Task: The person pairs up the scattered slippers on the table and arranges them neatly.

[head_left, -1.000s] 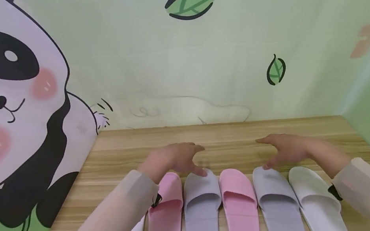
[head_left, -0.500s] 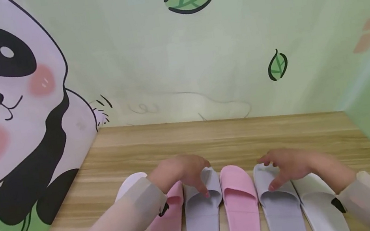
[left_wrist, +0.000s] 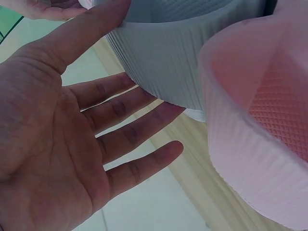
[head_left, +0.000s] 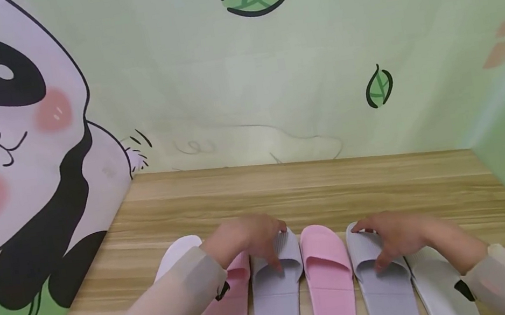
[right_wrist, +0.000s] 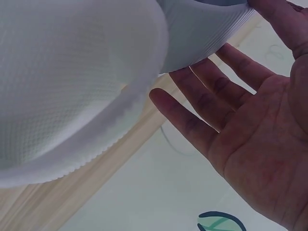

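Note:
Six slippers lie side by side at the near edge of the wooden table (head_left: pixel 296 189). My left hand (head_left: pixel 250 240) rests on the toe of the left grey slipper (head_left: pixel 276 290), thumb at its tip and fingers on the strap. In the left wrist view the left hand (left_wrist: pixel 72 144) is spread with straight fingers against that grey slipper (left_wrist: pixel 178 57), with a pink slipper (left_wrist: pixel 260 125) beside it. My right hand (head_left: pixel 394 237) lies the same way on the right grey slipper (head_left: pixel 383 285). The right wrist view shows the right hand (right_wrist: pixel 250 125) flat against the grey slipper (right_wrist: pixel 207 29), with the white slipper (right_wrist: pixel 72 86) next to it.
In the row a white slipper (head_left: pixel 175 253) lies far left, then a pink slipper (head_left: pixel 226 308); another pink slipper (head_left: pixel 327 271) lies between the grey ones, and a white slipper (head_left: pixel 440 287) ends the row. Panda-and-leaf walls (head_left: pixel 13 160) enclose the table.
Both hands came down and toward me from above the bare wood onto the toes of the two grey slippers. The slippers have not visibly shifted.

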A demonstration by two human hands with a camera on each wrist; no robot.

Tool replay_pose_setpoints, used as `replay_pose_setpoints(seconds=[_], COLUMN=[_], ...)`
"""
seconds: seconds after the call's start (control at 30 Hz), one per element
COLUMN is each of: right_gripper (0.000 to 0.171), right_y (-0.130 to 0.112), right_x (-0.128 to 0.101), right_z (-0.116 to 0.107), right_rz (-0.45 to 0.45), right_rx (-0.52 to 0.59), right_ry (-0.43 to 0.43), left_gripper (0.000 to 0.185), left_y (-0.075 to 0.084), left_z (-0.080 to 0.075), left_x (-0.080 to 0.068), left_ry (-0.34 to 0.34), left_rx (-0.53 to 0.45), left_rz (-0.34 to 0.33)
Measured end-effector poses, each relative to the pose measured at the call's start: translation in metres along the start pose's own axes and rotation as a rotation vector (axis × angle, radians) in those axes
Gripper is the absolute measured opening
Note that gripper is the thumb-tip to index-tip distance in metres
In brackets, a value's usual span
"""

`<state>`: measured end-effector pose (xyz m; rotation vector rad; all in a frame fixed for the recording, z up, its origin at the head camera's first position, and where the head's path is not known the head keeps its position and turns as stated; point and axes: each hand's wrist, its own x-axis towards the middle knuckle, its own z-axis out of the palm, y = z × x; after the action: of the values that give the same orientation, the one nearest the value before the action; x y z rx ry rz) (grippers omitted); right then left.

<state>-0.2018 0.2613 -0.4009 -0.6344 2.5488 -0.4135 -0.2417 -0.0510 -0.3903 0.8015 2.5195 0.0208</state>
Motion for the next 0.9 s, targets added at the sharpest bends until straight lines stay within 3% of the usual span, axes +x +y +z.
replay_pose_setpoints(seconds=[0.9], right_gripper=[0.092], right_y=[0.002], right_x=[0.008], right_z=[-0.007], right_rz=[-0.049], right_rx=[-0.027], right_ry=[0.078], left_gripper=[0.092], left_y=[-0.008], left_z=[-0.006], left_x=[0.014], left_ry=[0.041], left_rx=[-0.033], left_rz=[-0.003])
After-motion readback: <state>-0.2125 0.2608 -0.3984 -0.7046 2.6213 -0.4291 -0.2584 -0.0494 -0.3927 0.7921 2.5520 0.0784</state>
